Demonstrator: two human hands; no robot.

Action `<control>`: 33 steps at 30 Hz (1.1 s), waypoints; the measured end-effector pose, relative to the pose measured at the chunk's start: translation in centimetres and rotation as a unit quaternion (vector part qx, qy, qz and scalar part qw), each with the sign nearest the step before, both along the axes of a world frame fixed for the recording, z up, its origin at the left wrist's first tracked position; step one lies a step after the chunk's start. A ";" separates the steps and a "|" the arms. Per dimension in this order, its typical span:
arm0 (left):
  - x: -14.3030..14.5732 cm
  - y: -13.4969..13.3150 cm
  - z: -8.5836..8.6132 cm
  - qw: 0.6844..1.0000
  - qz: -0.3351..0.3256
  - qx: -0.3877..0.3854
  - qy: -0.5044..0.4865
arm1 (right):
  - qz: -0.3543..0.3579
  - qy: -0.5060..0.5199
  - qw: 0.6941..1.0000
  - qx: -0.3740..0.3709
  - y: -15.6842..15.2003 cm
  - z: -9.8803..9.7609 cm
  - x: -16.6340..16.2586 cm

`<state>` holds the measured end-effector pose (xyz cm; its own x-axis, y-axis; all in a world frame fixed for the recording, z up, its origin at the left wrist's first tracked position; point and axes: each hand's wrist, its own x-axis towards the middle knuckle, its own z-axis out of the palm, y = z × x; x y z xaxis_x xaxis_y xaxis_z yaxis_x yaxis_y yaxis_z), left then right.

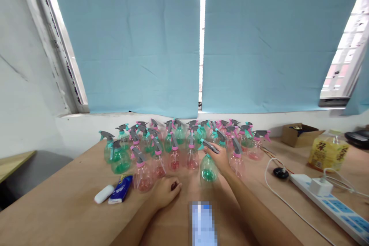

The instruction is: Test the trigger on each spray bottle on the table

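Observation:
My right hand (217, 157) grips the grey and teal trigger head of a green spray bottle (208, 172), which stands upright at the front of the group. A pink spray bottle (236, 163) is just right of that hand. My left hand (167, 191) rests on the table in a loose fist, with only shadow showing inside the curl. Close to its left is another pink spray bottle (143, 177). Behind both hands, several pink and green spray bottles with grey trigger heads crowd together, many partly hidden by those in front.
A blurred phone (203, 223) lies at the front edge. On the left are a white case (104, 194) and a blue packet (121, 189). To the right are a power strip (331, 203) with cables, a black round object (280, 173), a yellow-labelled jug (328, 150) and a cardboard box (301, 137).

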<state>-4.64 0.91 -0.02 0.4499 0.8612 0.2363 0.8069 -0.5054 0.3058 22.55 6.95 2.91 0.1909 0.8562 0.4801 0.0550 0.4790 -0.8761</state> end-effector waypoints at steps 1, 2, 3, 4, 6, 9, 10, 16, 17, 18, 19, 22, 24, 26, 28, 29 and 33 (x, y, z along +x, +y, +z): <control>0.0 0.0 -0.1 1.000 0.000 -0.001 -0.001 | 0.023 -0.001 1.000 -0.013 0.1 0.1 0.0; 0.0 0.1 -0.1 1.000 0.000 -0.001 -0.002 | 0.043 -0.007 0.999 -0.020 0.1 0.2 0.0; 0.0 0.1 -0.2 1.000 0.000 0.001 -0.004 | 0.058 -0.017 0.998 -0.022 0.1 0.3 0.0; 0.0 0.1 -0.2 1.000 0.000 0.003 -0.006 | 0.068 -0.030 0.997 -0.018 0.0 0.4 0.0; 0.0 0.2 -0.3 1.000 -0.004 0.008 -0.010 | 0.076 -0.064 0.995 -0.007 -0.3 0.6 -0.2; -0.1 0.2 -0.3 1.000 -0.008 0.011 -0.011 | 0.098 -0.121 0.988 0.006 -1.0 1.1 -0.6; -0.1 0.2 -0.4 1.000 -0.008 0.012 -0.011 | 0.110 -0.138 0.984 0.016 -1.2 1.2 -0.7; -0.3 0.3 -0.7 1.000 -0.018 0.016 -0.018 | 0.183 -0.156 0.969 0.056 -1.2 1.6 -1.3; -0.3 0.3 -0.7 1.000 -0.018 0.015 -0.017 | 0.199 -0.137 0.969 0.048 -1.1 1.5 -1.6; -0.3 0.3 -0.7 1.000 -0.018 0.014 -0.016 | 0.216 -0.111 0.969 0.037 -1.1 1.5 -1.9; -0.3 0.3 -0.7 1.000 -0.017 0.014 -0.015 | 0.234 -0.082 0.968 0.025 -1.1 1.4 -2.2; -0.3 0.3 -0.6 1.000 -0.015 0.014 -0.014 | 0.276 0.002 0.961 -0.009 -1.4 1.5 -3.4; -0.2 0.2 -0.5 1.000 -0.016 0.013 -0.016 | 0.303 0.037 0.952 -0.028 -1.6 1.6 -4.0; -0.2 0.1 -0.3 1.000 -0.015 0.013 -0.015 | 0.333 0.059 0.940 -0.040 -1.6 1.7 -4.4; -0.1 0.0 -0.2 1.000 -0.011 0.013 -0.014 | 0.356 0.063 0.931 -0.046 -1.5 1.6 -4.6; -0.1 0.0 -0.2 1.000 -0.009 0.013 -0.012 | 0.361 0.060 0.929 -0.050 -1.5 1.5 -4.6; -0.1 0.1 -0.4 1.000 -0.008 0.009 -0.005 | 0.367 0.028 0.927 -0.071 -1.6 1.5 -4.5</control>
<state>-4.74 0.98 -0.42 0.4617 0.8492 0.2562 0.7954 -0.5242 0.3041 18.06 5.38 4.43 -0.4459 0.8194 0.3602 -0.2876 0.2499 -0.9246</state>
